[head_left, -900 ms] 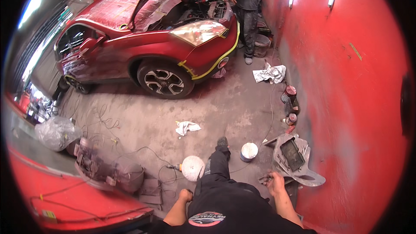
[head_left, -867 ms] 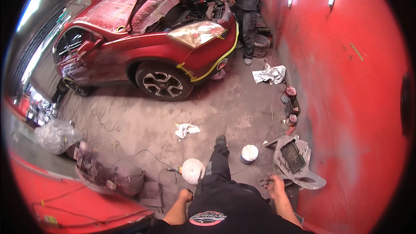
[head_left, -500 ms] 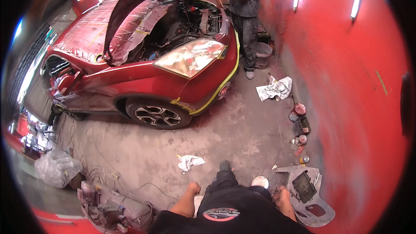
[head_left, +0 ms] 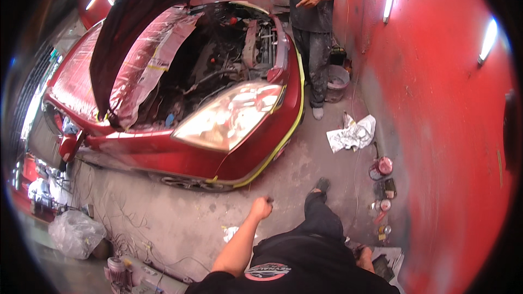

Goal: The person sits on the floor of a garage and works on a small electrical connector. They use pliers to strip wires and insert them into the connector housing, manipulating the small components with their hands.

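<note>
My left hand (head_left: 261,207) is closed, held out over the floor in front of the red car (head_left: 136,155). A small dark spot shows at its fingers; I cannot make out whether it is a held thing. Low at my right side, my right hand (head_left: 364,257) has its fingers curled, with something dark and unclear at them. A grey plastic chair (head_left: 396,256) with a dark tray (head_left: 383,267) on it lies partly hidden beside that hand. The car's hood (head_left: 139,27) is up, its headlight (head_left: 234,114) faces me, and yellow tape (head_left: 272,155) edges the bumper.
A co-worker (head_left: 313,16) stands by the car's front, next to a bucket (head_left: 338,79). Crumpled paper (head_left: 351,133) and several cans, one a red-stained paint can (head_left: 381,167), line the red wall (head_left: 452,147). At left are a compressor (head_left: 121,277), a plastic bag (head_left: 77,234) and loose hoses (head_left: 122,212).
I have stepped forward, closer to the car. My left hand has swung forward and up; my right hand remains low. The co-worker has raised one hand.
</note>
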`<state>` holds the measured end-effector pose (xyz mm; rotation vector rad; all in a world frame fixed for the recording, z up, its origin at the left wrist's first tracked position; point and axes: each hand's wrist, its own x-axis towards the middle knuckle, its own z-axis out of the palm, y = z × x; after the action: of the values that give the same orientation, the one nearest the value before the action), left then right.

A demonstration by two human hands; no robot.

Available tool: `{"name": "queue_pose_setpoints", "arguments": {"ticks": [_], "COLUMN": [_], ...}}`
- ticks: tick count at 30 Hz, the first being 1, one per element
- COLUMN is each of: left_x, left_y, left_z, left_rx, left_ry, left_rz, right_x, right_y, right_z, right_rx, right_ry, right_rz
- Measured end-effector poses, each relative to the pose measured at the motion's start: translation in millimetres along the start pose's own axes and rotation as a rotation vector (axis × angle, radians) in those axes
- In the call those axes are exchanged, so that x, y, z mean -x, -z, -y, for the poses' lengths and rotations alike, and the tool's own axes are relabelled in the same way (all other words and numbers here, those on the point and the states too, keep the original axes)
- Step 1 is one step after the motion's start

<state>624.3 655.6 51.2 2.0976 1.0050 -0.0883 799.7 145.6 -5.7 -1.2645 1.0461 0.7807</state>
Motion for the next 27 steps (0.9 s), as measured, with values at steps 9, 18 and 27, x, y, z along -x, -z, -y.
{"name": "queue_pose_setpoints", "arguments": {"ticks": [9,18,27], "left_x": [-117,-296,-448], "left_y": [22,121,102], "left_z": [-110,-309,-355], "left_rx": [-0.076,0.1,0.126], "left_ry": [0.086,-0.175,-0.439], "left_rz": [-0.043,-0.254,0.083], "right_x": [-111,-17,20], "right_y": [-246,-484,-597], "right_z": [229,398,401], "right_rx": [0.179,0.348,0.459], "right_ry": [0.199,0.328,0.124], "right_rz": [0.224,0.591,0.61]}}
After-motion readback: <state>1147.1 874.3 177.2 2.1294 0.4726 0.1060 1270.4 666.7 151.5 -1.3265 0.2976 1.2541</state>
